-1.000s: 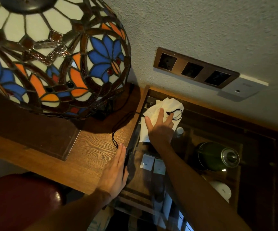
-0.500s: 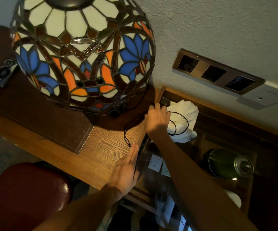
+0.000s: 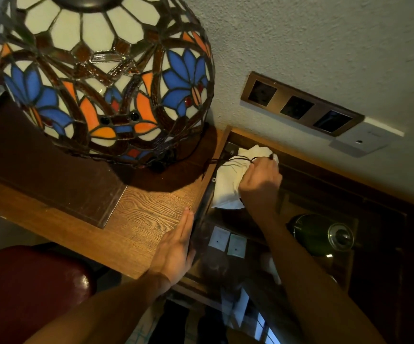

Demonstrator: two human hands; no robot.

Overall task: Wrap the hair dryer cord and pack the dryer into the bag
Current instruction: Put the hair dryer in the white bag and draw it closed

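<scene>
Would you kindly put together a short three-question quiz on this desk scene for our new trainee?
1. True or false: the right hand rests on the white drawstring bag.
2. Which hand lies flat along the edge of the wooden desk? A) left hand B) right hand
3. Fill in: the black drawstring trails from the bag toward the stained-glass ____.

Key: 1 true; 2 A; 3 lamp.

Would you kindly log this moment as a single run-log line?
right hand: gripping white bag, black drawstring at fingers | left hand: flat against glass lid edge | dryer: not visible
</scene>
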